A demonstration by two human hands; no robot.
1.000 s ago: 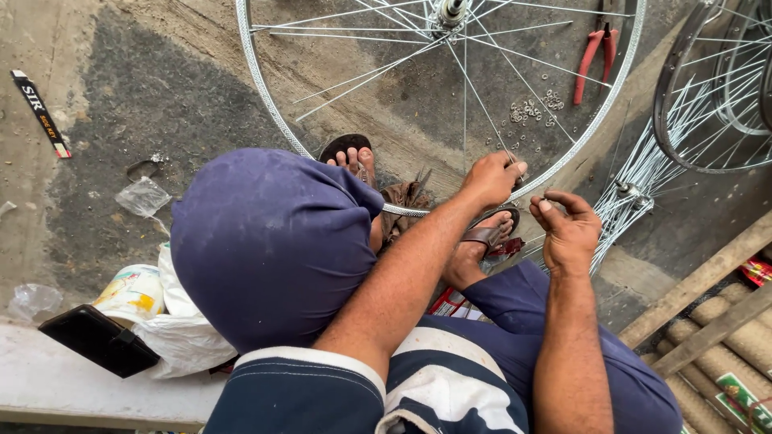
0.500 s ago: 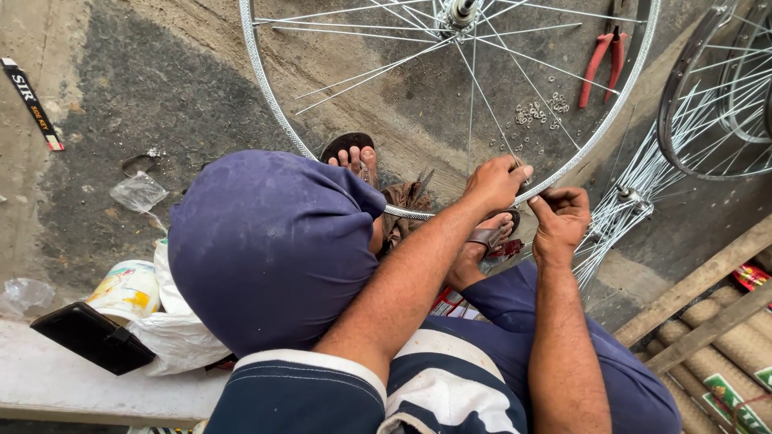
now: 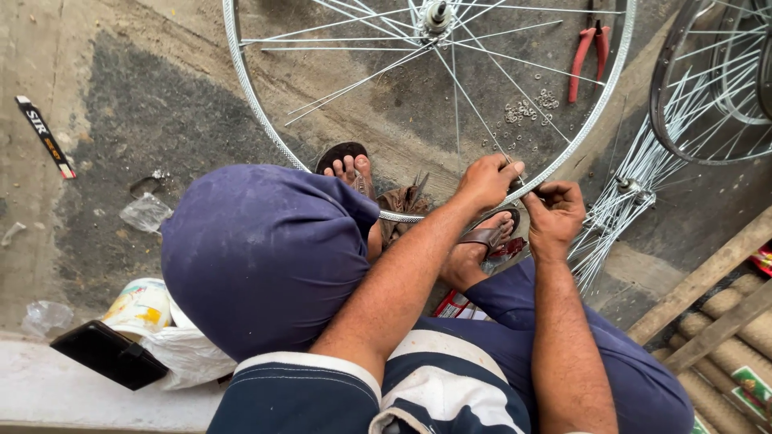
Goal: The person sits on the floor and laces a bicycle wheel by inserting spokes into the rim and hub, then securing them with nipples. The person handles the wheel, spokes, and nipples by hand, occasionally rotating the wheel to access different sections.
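A silver bicycle wheel rim [image 3: 241, 88] with thin spokes [image 3: 474, 104] and a hub [image 3: 438, 14] rests on the concrete floor in front of my knees. My left hand [image 3: 486, 181] pinches the near part of the rim where a spoke meets it. My right hand [image 3: 555, 210] is closed right beside it at the rim, fingers curled on something small that I cannot make out. My sandalled feet [image 3: 474, 245] sit under the rim.
Red-handled pliers [image 3: 587, 56] and a scatter of small metal nipples [image 3: 531, 108] lie inside the wheel. More wheels and loose spokes [image 3: 700, 88] stand at right. Wooden slats [image 3: 708, 281] lie at lower right; a black case [image 3: 108, 354] and paint tin [image 3: 141, 305] at lower left.
Both hands stay at the same spot on the rim; the right hand has shifted slightly closer to the left. The view has shifted a little.
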